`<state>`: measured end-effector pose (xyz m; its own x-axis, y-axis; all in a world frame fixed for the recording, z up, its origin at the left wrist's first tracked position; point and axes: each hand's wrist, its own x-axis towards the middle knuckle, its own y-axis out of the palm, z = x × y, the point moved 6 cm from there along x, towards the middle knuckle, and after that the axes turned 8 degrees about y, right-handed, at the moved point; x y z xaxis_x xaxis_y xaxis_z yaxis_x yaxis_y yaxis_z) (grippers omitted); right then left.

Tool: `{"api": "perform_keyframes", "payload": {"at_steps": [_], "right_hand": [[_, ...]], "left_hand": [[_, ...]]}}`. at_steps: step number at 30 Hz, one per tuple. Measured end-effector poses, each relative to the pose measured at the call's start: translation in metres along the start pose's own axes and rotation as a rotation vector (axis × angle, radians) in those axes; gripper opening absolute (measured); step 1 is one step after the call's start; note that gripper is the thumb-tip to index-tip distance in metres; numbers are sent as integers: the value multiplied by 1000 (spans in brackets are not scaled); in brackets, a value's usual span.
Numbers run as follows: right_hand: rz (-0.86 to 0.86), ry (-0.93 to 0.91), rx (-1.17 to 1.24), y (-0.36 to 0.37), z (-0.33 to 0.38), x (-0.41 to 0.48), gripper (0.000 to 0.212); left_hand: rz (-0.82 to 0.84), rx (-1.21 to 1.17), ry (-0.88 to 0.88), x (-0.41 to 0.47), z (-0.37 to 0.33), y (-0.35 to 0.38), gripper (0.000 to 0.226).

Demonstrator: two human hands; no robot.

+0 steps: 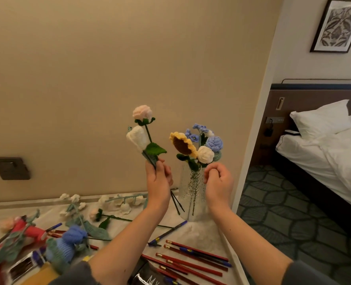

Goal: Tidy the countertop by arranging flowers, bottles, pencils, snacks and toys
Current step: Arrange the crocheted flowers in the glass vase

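The table (201,229) fills the lower left of the frame, pale and marbled, strewn with loose items. At center right stands the glass vase (191,194), tall, clear, with a textured wall; it holds the bouquet (199,145) of knitted blooms: a sunflower, blue heads, one white.

My left hand (158,179), center frame, is clenched around two stems; its grip carries the pink rose (142,112) and the white tulip (136,138), both crocheted yarn on thin wire stems, raised just left of the bouquet. My right hand (217,179) pinches at the vase mouth; whether that grip has a stem between the fingertips I cannot tell.

Risk, as I judge it: the vase is narrow, light-looking, and near the table edge. Pushing two stems in at an angle could tip it. Wire stems may snag on those already inside.

Red pencils (193,262) lie unsorted at lower center; loose yarn flowers (73,235) at lower left.
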<state>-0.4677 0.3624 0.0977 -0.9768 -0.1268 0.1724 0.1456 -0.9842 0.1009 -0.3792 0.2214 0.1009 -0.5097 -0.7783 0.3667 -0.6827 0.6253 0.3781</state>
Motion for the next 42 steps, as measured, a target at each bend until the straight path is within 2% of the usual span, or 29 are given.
{"api": "perform_keyframes", "payload": {"at_steps": [3,8,10,12,16,21,23,26,28,33,39,42], "right_hand": [[157,-30,-17,11,16,-14,31],[379,-116,-131,28,30,-28,14],[412,-132,-163,28,33,-29,12],[416,-132,-184,23,34,-29,19],[445,-44,-215,13,31,-29,5],[500,-67,-218,0,43,-26,11],[501,-79,-225,-5,51,-25,9],[531,-105,-169,-10,66,-26,15],[485,-129,-195,-14,74,-21,18],[240,-151,-343,-30,77,4,20],[25,-192,-261,-48,74,18,16],[-5,-201,-218,-51,76,23,15]], "left_hand": [[60,5,24,-15,-9,2,21],[205,87,64,-41,-10,13,22],[281,106,41,-50,-8,17,22],[346,145,11,-54,-5,19,20],[445,229,-12,-57,4,26,23],[492,314,43,-58,6,40,18],[507,333,98,-57,-1,47,23],[508,284,120,-54,-10,58,23],[498,252,128,-49,-14,63,22],[393,324,77,-28,-1,59,20],[571,364,44,-19,7,73,18],[596,389,71,-9,4,77,18]]}}
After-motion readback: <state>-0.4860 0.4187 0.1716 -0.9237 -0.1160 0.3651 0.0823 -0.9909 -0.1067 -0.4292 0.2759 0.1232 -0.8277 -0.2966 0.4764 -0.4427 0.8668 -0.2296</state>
